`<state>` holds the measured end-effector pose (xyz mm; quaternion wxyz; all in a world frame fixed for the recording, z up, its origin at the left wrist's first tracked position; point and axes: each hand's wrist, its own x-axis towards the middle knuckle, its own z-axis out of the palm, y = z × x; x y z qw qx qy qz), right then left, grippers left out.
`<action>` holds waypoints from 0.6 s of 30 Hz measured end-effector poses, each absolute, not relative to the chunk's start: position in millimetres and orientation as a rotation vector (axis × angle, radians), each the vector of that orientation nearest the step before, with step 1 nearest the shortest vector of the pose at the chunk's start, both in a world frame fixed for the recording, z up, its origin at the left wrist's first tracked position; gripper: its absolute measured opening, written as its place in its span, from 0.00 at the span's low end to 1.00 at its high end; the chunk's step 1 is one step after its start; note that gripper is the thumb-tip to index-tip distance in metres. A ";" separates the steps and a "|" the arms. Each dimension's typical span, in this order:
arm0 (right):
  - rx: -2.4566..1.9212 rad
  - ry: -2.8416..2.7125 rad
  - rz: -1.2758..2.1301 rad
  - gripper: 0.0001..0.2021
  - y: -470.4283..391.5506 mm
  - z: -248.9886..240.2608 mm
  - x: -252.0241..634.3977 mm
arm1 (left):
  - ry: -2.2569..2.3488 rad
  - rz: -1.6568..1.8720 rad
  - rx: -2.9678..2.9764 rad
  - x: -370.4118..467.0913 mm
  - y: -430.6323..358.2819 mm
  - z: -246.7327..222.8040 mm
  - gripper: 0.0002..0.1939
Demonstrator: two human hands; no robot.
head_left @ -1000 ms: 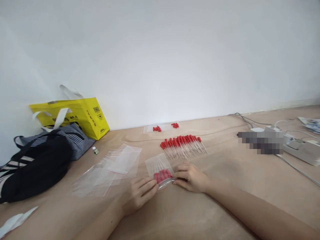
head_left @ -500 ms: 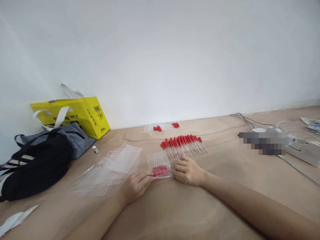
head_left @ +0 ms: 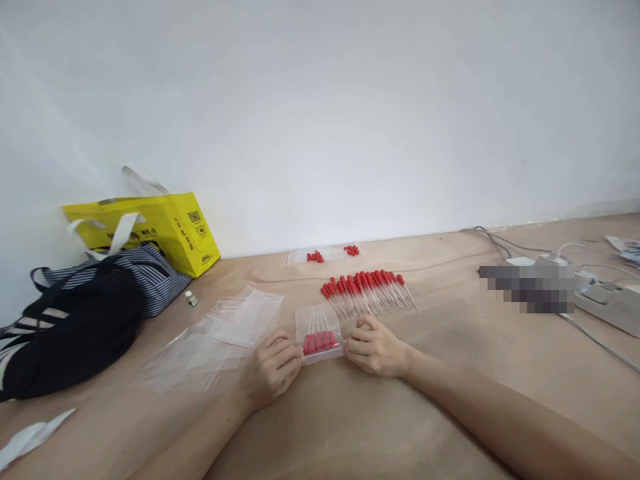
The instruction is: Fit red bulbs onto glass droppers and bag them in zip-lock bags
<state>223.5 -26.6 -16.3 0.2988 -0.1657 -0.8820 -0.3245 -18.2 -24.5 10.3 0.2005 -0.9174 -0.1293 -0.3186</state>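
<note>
A small clear zip bag (head_left: 305, 321) lies on the table between my hands, its mouth toward me. Inside it are several droppers (head_left: 320, 341) with red rubber bulbs, bulbs at the near end and thin clear stems pointing away. My left hand (head_left: 275, 367) is closed, pinching the bag's near left corner. With fingers curled, my right hand (head_left: 376, 348) grips the bag's right edge near the mouth. Just beyond, a fanned row of loose red-bulbed droppers (head_left: 370, 290) lies with bulbs away from me.
Flat clear zip bags (head_left: 220, 340) overlap left of my left hand. Another bag with red bulbs (head_left: 330, 255) lies by the wall. A yellow tote (head_left: 185, 233), a black bag (head_left: 85, 333) and a small bottle (head_left: 191, 299) stand left; a power strip (head_left: 610, 303) with cables is right.
My left hand has shifted slightly, its fingers more curled at the bag's corner. The bag's near strip now shows flatter between the hands. The droppers stay inside.
</note>
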 end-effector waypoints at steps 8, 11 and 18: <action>-0.509 -2.243 -0.761 0.14 -27.1 -14.1 218.5 | -0.408 -1.001 -2.519 17.4 -26.7 5.9 0.07; -0.505 -2.250 -0.731 0.14 -27.7 -13.0 217.5 | -0.394 -0.995 -2.500 32.2 -25.4 2.3 0.08; -0.504 -2.260 -0.712 0.14 -26.6 -13.3 216.5 | -0.330 -0.968 -2.373 31.0 -26.3 -0.9 0.09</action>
